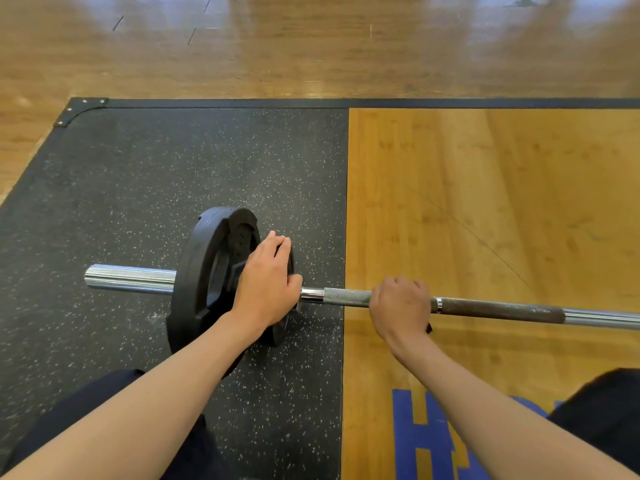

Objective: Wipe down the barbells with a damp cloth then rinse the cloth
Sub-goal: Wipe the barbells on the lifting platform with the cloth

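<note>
A steel barbell (346,296) lies left to right across the floor, its bare sleeve end (128,278) pointing left. Black weight plates (204,271) sit on that sleeve. My left hand (266,282) holds the smaller inner plate, fingers curled over its rim and thumb by the collar. My right hand (400,306) grips the shaft just right of the plates. A small dark corner of cloth (429,328) pokes out under that hand; the remainder of the cloth is hidden. Right of my hand, a stretch of shaft (502,308) looks darker than the steel beyond it.
The plates stand on a black speckled rubber mat (138,185). The shaft runs over a wooden platform panel (485,202) with blue lettering (426,438) near me. My dark-clothed knees (86,410) are at the bottom. Wooden gym floor (311,46) lies beyond the mat.
</note>
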`<state>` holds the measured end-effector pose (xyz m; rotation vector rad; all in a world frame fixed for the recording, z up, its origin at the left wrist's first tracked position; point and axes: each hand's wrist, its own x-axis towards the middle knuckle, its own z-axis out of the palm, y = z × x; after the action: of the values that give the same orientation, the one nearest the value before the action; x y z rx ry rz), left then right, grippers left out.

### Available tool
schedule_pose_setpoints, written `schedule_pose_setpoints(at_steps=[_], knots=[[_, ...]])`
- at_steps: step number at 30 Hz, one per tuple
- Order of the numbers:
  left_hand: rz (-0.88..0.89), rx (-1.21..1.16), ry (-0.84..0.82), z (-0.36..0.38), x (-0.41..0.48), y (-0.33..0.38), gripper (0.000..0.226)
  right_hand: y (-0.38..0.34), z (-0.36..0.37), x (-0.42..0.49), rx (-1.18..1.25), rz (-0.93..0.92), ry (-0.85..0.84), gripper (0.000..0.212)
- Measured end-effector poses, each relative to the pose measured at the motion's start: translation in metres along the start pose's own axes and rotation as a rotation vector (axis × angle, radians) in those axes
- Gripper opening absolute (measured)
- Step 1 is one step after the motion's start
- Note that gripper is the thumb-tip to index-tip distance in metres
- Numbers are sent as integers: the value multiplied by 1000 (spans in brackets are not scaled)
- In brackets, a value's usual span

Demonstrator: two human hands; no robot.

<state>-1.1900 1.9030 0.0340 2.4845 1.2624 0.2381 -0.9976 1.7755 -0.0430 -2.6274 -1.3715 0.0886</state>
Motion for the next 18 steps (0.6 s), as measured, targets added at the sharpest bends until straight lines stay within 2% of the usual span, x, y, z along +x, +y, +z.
schedule_pose_setpoints(at_steps=[4, 6, 8, 9, 11, 12, 14, 16, 18], knots=[[13, 16, 4, 2, -1, -2, 62, -66, 1, 0, 42, -198, -168, 27], [21, 24, 2, 3, -2, -4, 62, -88, 6, -6, 153, -240, -96, 28], [29, 37, 0, 3, -3, -5, 62, -85, 15, -16, 222, -317, -10, 14], [32, 41, -2, 3, -4, -5, 62, -75, 20, -23, 215, -389, 19, 17], [27, 43, -1, 3, -4, -5, 63, -41, 22, -30, 131, -523, 40, 41], [21, 38, -1, 4, -3, -5, 64, -21, 20, -31, 121, -515, 45, 44], [11, 32, 0, 4, -3, -5, 64, 19, 9, -31, 93, -429, 72, 36], [6, 35, -1, 4, -1, -5, 64, 46, -3, -25, 24, -271, 99, 30], [1, 37, -5, 4, 0, -4, 63, 45, -7, -16, -7, -89, 71, 35]])
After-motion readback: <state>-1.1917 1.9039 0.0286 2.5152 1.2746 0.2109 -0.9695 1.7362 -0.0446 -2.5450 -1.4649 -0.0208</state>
